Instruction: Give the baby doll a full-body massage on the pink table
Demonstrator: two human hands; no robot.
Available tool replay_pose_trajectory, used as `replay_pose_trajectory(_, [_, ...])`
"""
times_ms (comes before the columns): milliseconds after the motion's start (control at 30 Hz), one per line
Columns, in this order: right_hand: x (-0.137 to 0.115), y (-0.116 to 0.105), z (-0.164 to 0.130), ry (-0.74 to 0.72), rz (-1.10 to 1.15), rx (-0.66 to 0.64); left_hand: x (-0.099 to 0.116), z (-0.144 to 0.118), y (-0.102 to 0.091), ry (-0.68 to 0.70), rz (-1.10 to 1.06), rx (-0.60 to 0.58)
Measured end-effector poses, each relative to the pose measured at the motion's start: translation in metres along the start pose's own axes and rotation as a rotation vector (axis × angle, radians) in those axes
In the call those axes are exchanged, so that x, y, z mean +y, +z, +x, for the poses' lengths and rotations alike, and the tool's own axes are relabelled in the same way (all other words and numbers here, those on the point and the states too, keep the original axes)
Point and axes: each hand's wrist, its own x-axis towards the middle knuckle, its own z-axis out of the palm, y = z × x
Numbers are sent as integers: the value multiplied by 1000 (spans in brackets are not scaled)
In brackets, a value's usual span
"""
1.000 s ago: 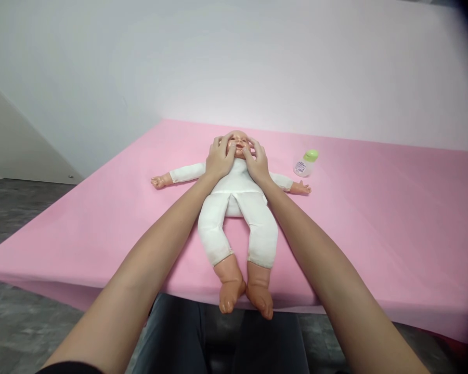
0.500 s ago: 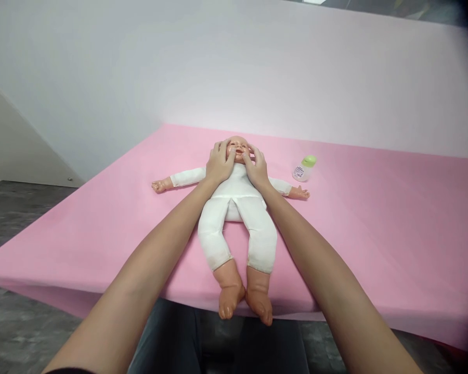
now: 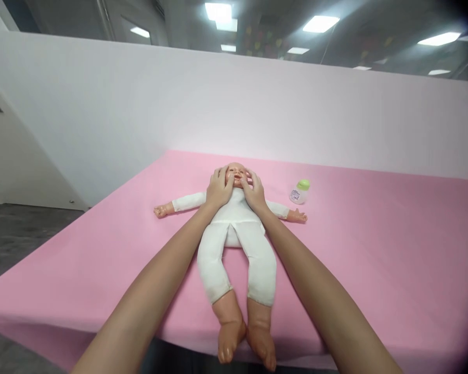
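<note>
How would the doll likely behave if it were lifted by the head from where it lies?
The doll would probably sag: its white cloth trunk and legs look soft and stuffed, so they should dangle. The head, cupped by the left hand and right hand, looks like hard moulded plastic, as do the feet, so those ends likely swing.

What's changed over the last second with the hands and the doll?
Mostly the view: the camera tilted up, so ceiling lights now show above the white wall and everything sits lower in frame. The left hand and right hand stay cupped on the doll's face, thumbs by the mouth. Doll and small green-capped bottle haven't shifted on the pink table.
</note>
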Motion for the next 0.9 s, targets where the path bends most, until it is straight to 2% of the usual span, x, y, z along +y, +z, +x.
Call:
replay_pose_trajectory(133, [-1, 2, 0, -26, -37, -29, 1, -1, -4, -2, 16, -25])
replay_pose_trajectory(300, [-3, 5, -1, 52, 3, 11, -1, -2, -4, -24, 21, -4])
replay_pose_trajectory(500, [-10, 4, -3, 6, -21, -24, -1, -3, -6, -16, 11, -24])
replay_pose_trajectory(700, [-12, 4, -4, 37, 3, 9, -4, -2, -4, -18, 8, 8])
replay_pose_trajectory(900, [-11, 4, -3, -35, -29, -19, -1, -2, -6, -22, 19, -23])
